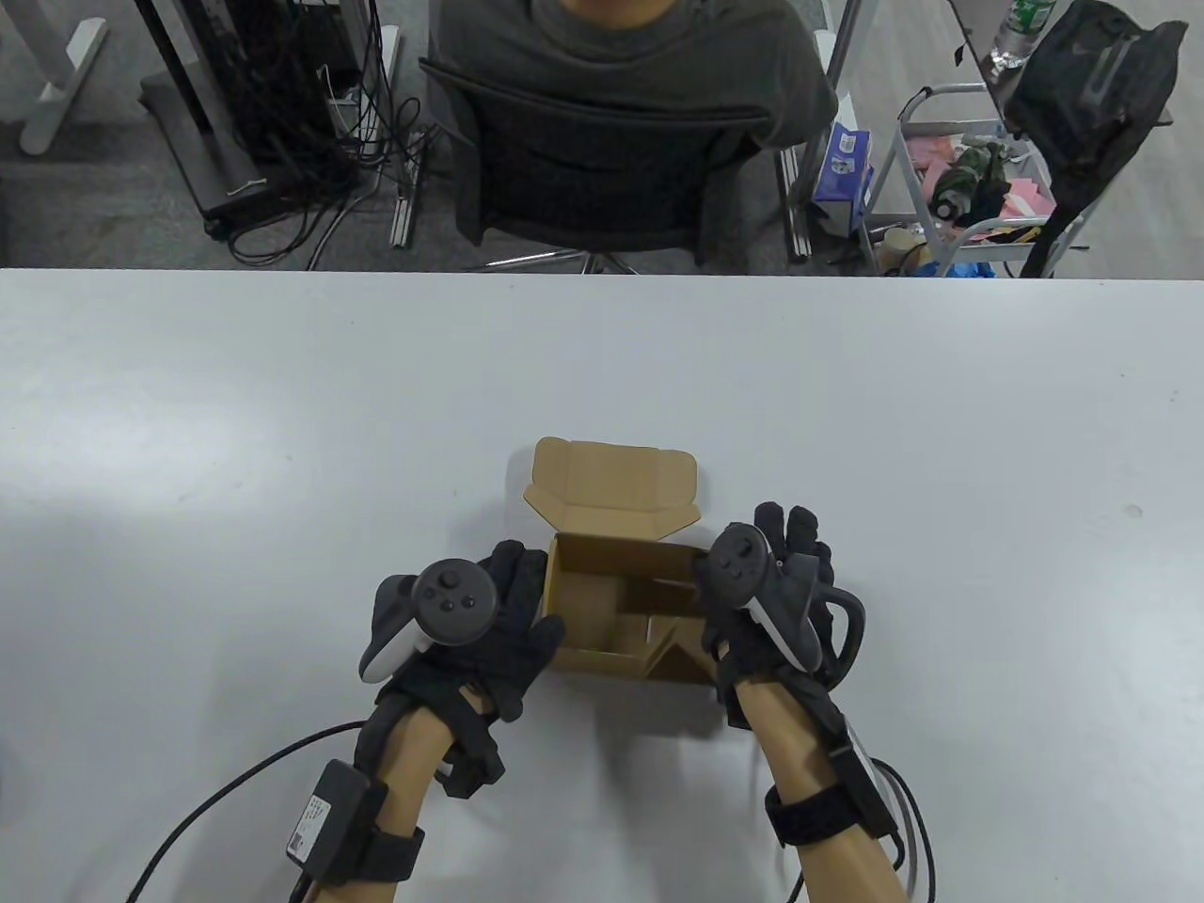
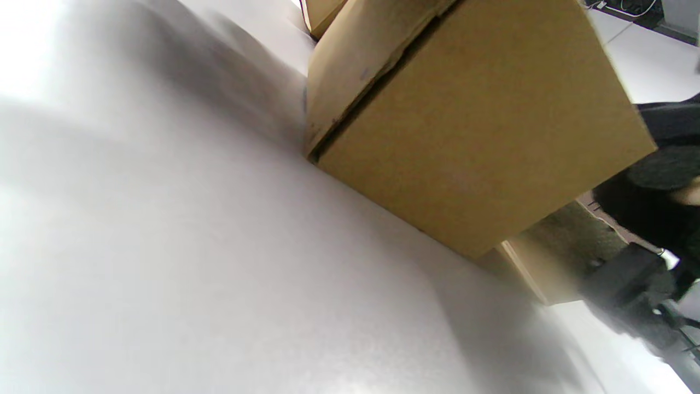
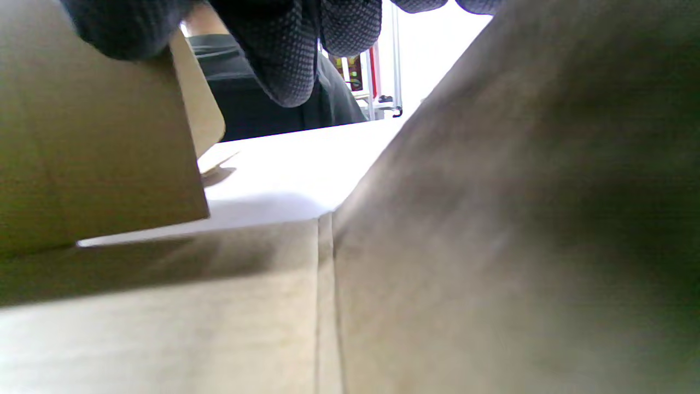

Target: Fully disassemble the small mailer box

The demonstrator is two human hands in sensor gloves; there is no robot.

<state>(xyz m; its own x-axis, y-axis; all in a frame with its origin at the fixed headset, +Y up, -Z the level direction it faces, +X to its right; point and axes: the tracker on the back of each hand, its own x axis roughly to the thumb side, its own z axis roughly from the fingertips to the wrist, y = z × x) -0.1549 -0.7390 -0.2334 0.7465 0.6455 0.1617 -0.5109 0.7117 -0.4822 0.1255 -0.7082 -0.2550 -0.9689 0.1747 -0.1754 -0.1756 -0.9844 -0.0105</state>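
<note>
A small brown cardboard mailer box (image 1: 602, 649) stands on the white table (image 1: 282, 423) near the front. Its lid (image 1: 611, 484) is folded open toward the far side. My left hand (image 1: 527, 602) grips the box's left wall, with the thumb at the front left corner. My right hand (image 1: 785, 538) is at the box's right wall, with the fingers stretched past it. In the right wrist view my fingers (image 3: 290, 49) pinch a cardboard side flap (image 3: 98, 158) from above. The left wrist view shows the box's outer wall (image 2: 481, 137) close up; my left fingers are hidden there.
A person sits in a black chair (image 1: 602, 169) beyond the table's far edge. A cart (image 1: 969, 188) with clutter and a black bag stands at the back right. Glove cables (image 1: 235, 781) trail across the table's front left.
</note>
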